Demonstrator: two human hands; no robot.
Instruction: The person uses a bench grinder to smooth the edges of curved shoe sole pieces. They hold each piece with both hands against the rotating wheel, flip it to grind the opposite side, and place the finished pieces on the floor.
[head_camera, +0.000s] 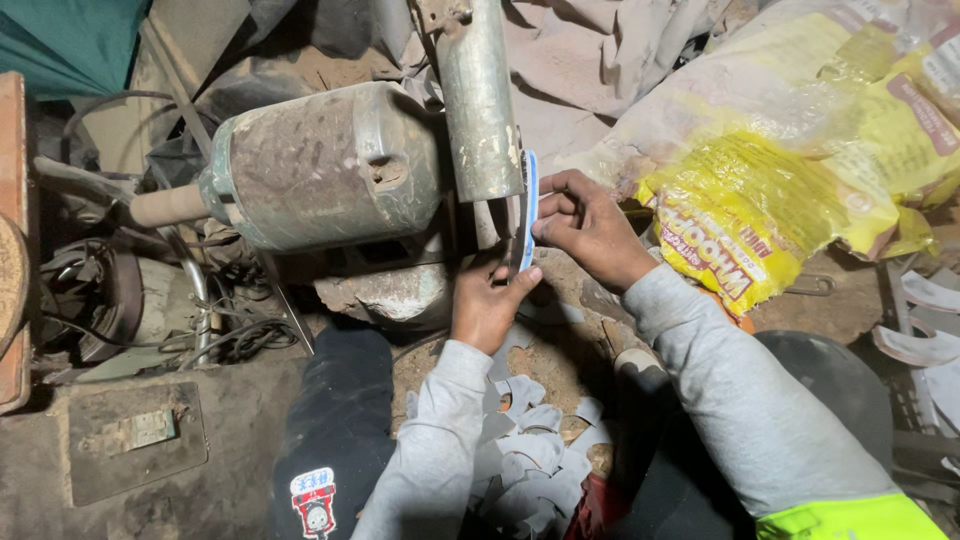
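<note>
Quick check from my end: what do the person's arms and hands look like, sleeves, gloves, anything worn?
Both hands are bare, with no gloves: left hand, right hand. Both arms wear light grey long sleeves of soft knit fabric, ending at the wrists. The right sleeve meets a bright neon yellow-green band near the upper arm. No watch or rings show.

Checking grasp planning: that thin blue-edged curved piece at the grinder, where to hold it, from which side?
Probably at its two ends, from the side away from the motor. The curved piece stands on edge against the wheel; the right hand pinches the upper part, the left hand the lower end, leaving the middle free.
</note>
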